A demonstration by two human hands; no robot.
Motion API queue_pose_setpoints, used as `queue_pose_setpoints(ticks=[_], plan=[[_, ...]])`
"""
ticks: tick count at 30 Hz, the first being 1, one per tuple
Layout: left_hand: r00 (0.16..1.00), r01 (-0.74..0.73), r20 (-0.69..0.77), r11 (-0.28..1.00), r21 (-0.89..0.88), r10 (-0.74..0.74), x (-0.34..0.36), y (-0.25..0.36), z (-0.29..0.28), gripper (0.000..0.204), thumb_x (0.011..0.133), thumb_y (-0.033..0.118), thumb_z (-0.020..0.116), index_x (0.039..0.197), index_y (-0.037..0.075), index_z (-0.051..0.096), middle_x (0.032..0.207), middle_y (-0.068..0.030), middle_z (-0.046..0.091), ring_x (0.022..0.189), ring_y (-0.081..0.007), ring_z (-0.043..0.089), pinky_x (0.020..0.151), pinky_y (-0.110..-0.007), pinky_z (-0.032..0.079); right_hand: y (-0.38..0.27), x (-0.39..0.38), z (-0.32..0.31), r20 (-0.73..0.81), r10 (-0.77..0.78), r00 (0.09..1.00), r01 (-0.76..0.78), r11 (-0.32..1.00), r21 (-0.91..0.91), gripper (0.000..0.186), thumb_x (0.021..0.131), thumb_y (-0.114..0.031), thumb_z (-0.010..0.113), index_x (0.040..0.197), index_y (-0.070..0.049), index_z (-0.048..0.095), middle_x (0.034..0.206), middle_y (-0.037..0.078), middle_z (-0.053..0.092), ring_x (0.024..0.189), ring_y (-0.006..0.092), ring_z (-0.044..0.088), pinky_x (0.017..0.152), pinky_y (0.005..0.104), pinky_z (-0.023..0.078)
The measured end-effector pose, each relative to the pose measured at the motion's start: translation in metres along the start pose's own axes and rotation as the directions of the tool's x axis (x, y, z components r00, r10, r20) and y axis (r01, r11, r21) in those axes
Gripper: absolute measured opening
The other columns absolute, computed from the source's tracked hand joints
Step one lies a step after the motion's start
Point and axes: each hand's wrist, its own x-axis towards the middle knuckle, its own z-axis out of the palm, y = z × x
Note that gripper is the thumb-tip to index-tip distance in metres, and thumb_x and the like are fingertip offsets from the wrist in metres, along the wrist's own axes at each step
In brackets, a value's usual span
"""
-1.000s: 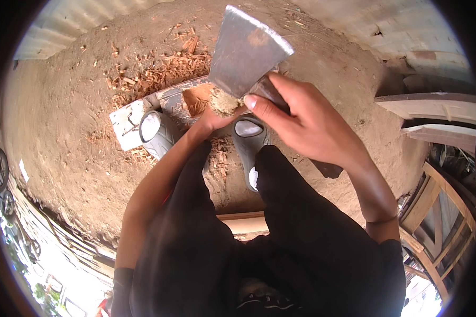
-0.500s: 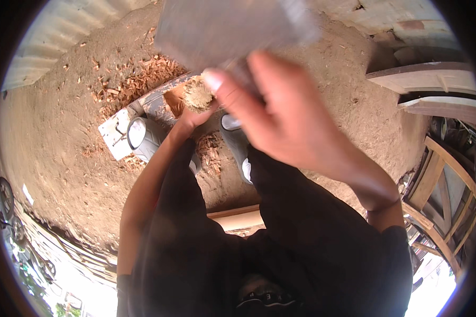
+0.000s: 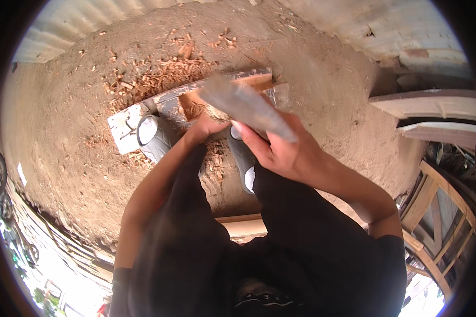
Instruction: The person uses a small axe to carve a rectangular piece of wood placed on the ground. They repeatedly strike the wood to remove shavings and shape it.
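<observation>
My left hand [image 3: 209, 126] is closed around a chisel, its frayed wooden handle end [image 3: 216, 113] showing above the fingers and its blade hidden. It sits by a squarish hollow in a weathered grey wooden workpiece [image 3: 166, 107], which lies across the ground ahead of my feet. My right hand [image 3: 296, 153] grips a broad, flat grey tool [image 3: 248, 105], smeared by motion and seen tilted. That tool hangs over the workpiece, overlapping the chisel end in view; whether they touch, I cannot tell. Fresh reddish wood shows in a second recess [image 3: 256, 80] farther right.
Reddish wood chips [image 3: 169, 73] are scattered on the dirt floor [image 3: 63, 132] beyond the workpiece. My grey shoes [image 3: 156, 138] stand close to its near side. Curved wooden pieces [image 3: 433, 105] lie at the right, above a wooden frame [image 3: 444, 211]. Corrugated sheeting [image 3: 79, 24] borders the far left.
The broad grey tool has swung down and nearer, from high above the workpiece to over the chisel end. My left hand keeps its hold, and more of the workpiece now shows.
</observation>
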Motion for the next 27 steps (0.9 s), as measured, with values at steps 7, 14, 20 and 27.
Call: queue_pose_setpoints(ticks=[7,14,20,27], plan=[[0.994,-0.102,-0.036,0.995,0.002,0.102,-0.007,0.022,0.004,0.045,0.091,0.036,0.07,0.126,0.009,0.059,0.121,-0.0042,0.068,0.117,-0.0204,0.061,0.116,-0.042,0.032,-0.011,-0.008,-0.008,0.209,0.196,0.958,-0.19,0.981,-0.046,0.036,0.098,-0.016,0.062,0.124,0.005,0.051,0.092,0.026,0.067,0.082,0.0418,0.068,0.066,0.0491,0.053],[0.967,-0.21,-0.165,0.974,-0.08,0.195,-0.007,0.026,0.011,0.059,0.077,0.014,0.086,0.125,0.005,0.053,0.113,-0.0086,0.067,0.101,-0.0179,0.065,0.091,-0.032,0.052,0.014,-0.027,0.006,0.189,0.247,0.95,-0.24,0.969,-0.064,0.023,0.099,-0.016,0.061,0.116,0.0,0.06,0.089,0.026,0.067,0.081,0.0449,0.066,0.069,0.0466,0.052],[0.938,-0.235,-0.254,0.971,0.039,0.237,-0.014,0.064,0.006,0.028,0.076,0.026,0.076,0.084,0.001,0.066,0.079,-0.0193,0.068,0.069,-0.0311,0.064,0.066,-0.039,0.051,-0.019,-0.018,-0.005,0.07,0.029,0.997,-0.032,0.998,0.052,0.028,0.098,-0.017,0.063,0.12,0.0,0.056,0.085,0.026,0.067,0.08,0.0467,0.066,0.065,0.0459,0.052],[0.971,-0.234,0.089,0.962,0.142,0.223,0.008,0.055,0.007,0.04,0.072,0.037,0.079,0.081,0.002,0.062,0.072,-0.0153,0.06,0.07,-0.0323,0.064,0.065,-0.042,0.048,0.027,-0.03,0.009,0.291,0.245,0.925,-0.25,0.968,-0.019,0.027,0.099,-0.021,0.064,0.112,0.001,0.056,0.076,0.024,0.066,0.07,0.0449,0.066,0.063,0.0461,0.05]])
